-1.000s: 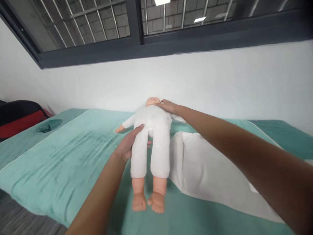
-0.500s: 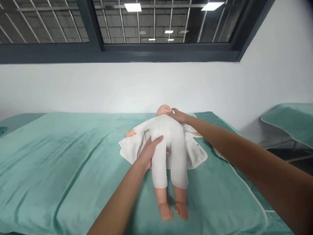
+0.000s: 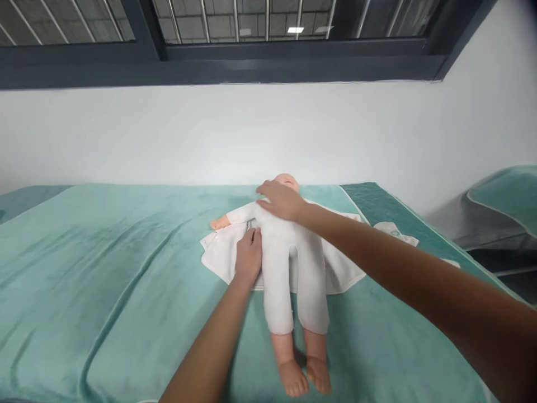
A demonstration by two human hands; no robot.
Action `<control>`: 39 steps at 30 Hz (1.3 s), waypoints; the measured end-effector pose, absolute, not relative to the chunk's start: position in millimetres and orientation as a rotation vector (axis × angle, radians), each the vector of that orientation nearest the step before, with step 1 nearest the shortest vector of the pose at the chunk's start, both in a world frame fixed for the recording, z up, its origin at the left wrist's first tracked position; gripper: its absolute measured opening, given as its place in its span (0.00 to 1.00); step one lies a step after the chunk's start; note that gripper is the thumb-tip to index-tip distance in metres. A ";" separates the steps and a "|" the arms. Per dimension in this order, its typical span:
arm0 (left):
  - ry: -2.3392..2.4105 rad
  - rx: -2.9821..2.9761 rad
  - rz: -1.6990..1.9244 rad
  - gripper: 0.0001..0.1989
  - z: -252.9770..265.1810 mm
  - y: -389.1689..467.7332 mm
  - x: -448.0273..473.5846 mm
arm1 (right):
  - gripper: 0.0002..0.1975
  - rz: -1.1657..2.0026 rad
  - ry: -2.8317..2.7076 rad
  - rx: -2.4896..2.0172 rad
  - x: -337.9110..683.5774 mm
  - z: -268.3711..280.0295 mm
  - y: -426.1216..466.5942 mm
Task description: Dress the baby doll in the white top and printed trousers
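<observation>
Moved since earlier: right grip (image 3: 279,200), from beside the head to the upper chest of the doll (image 3: 279,243), and left grip (image 3: 249,252), from thigh to flank; green cover (image 3: 117,235) spreads below both; doll lies on white garment (image 3: 220,257), beneath right grip; right stretches wide, flat; left curls, holding what I cannot tell.

Doll (image 3: 285,235) with white cloth body and bare feet, lying face up on a spread white garment (image 3: 340,270), head toward the far edge of the bed (image 3: 126,246).
</observation>
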State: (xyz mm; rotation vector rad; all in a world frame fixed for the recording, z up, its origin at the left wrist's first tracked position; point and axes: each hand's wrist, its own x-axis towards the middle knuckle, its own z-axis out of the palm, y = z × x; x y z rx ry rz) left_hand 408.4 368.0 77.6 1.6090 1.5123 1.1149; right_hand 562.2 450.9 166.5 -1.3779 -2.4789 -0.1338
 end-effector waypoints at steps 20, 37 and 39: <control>2.040 1.974 1.086 0.10 65.6 431.7 366.7 | 0.20 0.191 -2.506 -1.202 520.1 146.4 457.6; 1.506 1.109 1.644 0.11 64.3 435.5 341.2 | 0.30 -0.166 -2.709 -1.391 515.3 141.0 451.6; 1.503 1.102 1.653 0.10 65.8 433.8 343.1 | 0.29 -0.172 -2.711 -1.420 512.2 137.3 453.0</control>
